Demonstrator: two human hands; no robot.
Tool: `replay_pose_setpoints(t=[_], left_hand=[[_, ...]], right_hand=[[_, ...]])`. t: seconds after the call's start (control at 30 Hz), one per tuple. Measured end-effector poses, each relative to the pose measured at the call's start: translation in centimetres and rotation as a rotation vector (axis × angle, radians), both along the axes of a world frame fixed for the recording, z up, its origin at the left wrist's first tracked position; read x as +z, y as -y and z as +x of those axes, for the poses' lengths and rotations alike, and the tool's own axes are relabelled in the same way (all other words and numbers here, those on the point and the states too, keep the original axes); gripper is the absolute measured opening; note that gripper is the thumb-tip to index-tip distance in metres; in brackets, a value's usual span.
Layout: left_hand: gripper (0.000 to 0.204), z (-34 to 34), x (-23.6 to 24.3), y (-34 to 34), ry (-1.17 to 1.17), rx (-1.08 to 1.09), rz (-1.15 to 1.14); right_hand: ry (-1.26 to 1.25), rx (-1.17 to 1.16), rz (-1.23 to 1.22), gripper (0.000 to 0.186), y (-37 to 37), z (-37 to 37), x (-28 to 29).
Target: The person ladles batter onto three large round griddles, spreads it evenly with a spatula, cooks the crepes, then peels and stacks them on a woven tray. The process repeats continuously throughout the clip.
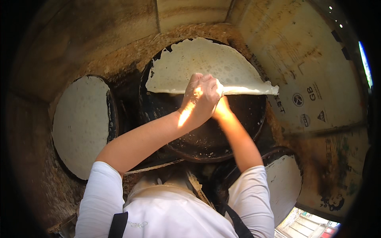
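A thin, pale dough sheet (202, 59) with ragged edges covers the far half of a large round black griddle (206, 146); its straight near edge looks folded. My left hand (200, 93) is closed on that edge near the middle, knuckles up, the wrist in a patch of sunlight. Just behind it, to its lower right, my right hand (220, 106) reaches the same edge, its fingers hidden by the left hand.
Two more pans holding pale sheets stand at the left (79, 127) and lower right (283, 186). Stained boards (305, 71) wall in the cooking area, with crusty residue round the pans. A thin bar (152, 166) runs below the middle griddle.
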State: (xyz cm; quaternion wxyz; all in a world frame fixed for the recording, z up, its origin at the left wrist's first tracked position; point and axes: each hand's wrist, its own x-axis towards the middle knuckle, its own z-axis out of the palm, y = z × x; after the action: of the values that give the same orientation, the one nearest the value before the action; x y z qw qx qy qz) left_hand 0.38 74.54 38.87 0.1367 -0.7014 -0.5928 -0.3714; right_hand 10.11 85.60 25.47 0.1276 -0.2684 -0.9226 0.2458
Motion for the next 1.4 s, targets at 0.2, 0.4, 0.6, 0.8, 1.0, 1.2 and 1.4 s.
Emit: replay_pose_setpoints(t=[0.2,0.4,0.6,0.8,1.0,1.2,1.4], left_hand=[[0.01,1.2,0.5,0.1,-0.182,0.117,0.053],[0.009,4.0,0.2,1.6,-0.189,-0.107,0.009],[0.007,3.4,0.2,1.6,-0.259,-0.072,0.036],[0.01,-0.9,3.5,-2.0,-0.175,0.005,-0.045],[0.005,-3.8,7.5,-5.4,-0.043,0.05,0.106],[0.013,-1.5,8.5,-7.0,-0.163,-0.03,0.11],[0.01,4.3,6.5,-3.6,-0.388,-0.245,0.056]], right_hand=[[0.01,-0.003,0.175,0.028,7.1,-11.7,0.3],[0.014,-0.214,0.311,0.028,-1.7,-1.1,-1.9],[-0.22,-0.303,0.541,0.027,-9.1,12.1,-2.1],[0.145,-0.417,0.269,0.042,-13.7,9.0,-3.8],[0.182,0.078,0.214,0.044,-6.0,-2.8,1.0],[0.144,-0.004,0.245,0.057,-1.0,-10.1,1.4],[0.049,-0.265,0.353,0.048,-8.2,2.6,-1.4]])
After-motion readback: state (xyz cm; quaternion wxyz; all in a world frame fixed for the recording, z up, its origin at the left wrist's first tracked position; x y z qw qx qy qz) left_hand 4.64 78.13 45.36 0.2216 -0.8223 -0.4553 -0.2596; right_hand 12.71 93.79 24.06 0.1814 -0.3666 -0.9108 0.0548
